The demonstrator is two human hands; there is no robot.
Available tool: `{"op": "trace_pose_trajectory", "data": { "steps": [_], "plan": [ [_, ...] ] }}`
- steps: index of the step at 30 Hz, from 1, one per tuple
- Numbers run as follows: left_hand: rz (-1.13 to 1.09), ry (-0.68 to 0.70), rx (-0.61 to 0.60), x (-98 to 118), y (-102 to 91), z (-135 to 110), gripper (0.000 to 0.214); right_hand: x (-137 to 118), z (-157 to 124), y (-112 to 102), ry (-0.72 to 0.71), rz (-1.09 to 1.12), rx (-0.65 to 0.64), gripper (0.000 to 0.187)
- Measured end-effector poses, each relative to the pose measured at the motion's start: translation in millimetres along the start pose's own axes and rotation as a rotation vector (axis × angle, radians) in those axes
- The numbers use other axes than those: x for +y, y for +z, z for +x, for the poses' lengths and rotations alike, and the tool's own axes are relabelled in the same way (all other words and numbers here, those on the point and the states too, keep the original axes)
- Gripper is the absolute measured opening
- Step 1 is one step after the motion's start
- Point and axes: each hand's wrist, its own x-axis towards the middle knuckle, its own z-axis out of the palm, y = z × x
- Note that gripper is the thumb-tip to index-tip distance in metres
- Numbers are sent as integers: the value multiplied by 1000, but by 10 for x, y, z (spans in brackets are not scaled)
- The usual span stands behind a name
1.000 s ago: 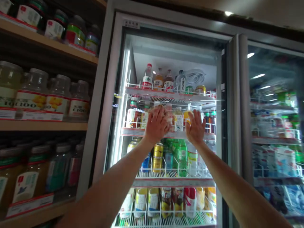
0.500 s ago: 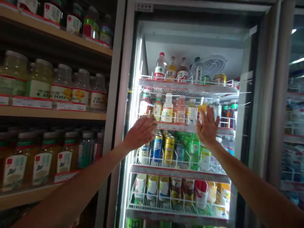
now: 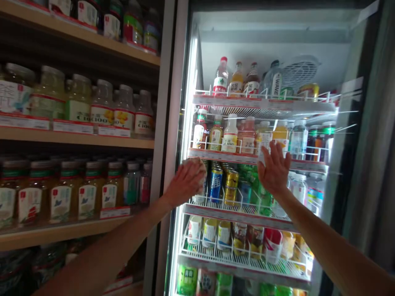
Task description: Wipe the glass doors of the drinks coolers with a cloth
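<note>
My left hand (image 3: 184, 183) is pressed against the glass door (image 3: 345, 53) of a lit drinks cooler, near its left edge. Its fingers are closed over a pale cloth (image 3: 200, 167), level with the rack of cans (image 3: 230, 186). My right hand (image 3: 274, 169) lies flat on the same glass further right, fingers spread and holding nothing, level with the shelf of bottles (image 3: 230, 135). Both arms reach up from the bottom of the view.
Wooden shelves (image 3: 77, 137) at the left carry rows of bottled drinks with price tags. The cooler's grey frame (image 3: 173, 102) stands between those shelves and the glass. A dark vertical frame (image 3: 375, 164) closes off the right side.
My left hand with the cloth has slid down and to the left across the glass. My right hand stays flat on the glass. The view has swung left and closer.
</note>
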Motion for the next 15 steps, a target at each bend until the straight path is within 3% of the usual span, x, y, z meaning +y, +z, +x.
{"op": "trace_pose_trajectory", "data": {
  "steps": [3,7,9,10,14,15],
  "plan": [
    [-18,119,-18,106,43,46,52,-13,-42,9,-30,17,15,53],
    [-1,-175,35,83,113,348,49,-11,-60,25,-33,24,34,53],
    [-26,-220,57,125,146,424,49,-9,-56,26,-34,22,39,52],
    [-47,-148,52,174,157,419,50,-10,-52,25,-35,19,35,52],
    [-136,413,-73,349,145,301,47,-17,-41,14,-20,13,7,51],
    [-139,473,-94,347,134,302,47,-19,-40,10,-12,11,-3,51]
  ]
}}
